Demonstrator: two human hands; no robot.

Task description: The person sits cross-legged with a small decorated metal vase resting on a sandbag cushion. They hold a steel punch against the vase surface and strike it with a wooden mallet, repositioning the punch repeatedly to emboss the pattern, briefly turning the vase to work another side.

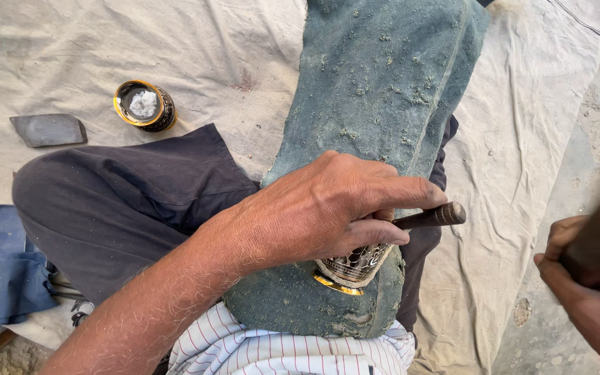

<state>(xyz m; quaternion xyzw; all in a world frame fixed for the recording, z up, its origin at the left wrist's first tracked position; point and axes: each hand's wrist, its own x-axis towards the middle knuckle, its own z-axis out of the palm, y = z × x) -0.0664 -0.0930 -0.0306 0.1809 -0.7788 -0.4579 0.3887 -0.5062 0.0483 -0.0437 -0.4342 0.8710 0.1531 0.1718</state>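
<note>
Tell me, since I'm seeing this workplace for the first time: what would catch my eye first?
The left hand in the middle, pressing a dark rod-like tool onto a small patterned metal piece with a gold rim, which rests on a dusty green pad laid over the lap. The right hand at the right edge grips something dark and blurred. Upper left, a gold-rimmed round cup sits on the pale cloth.
</note>
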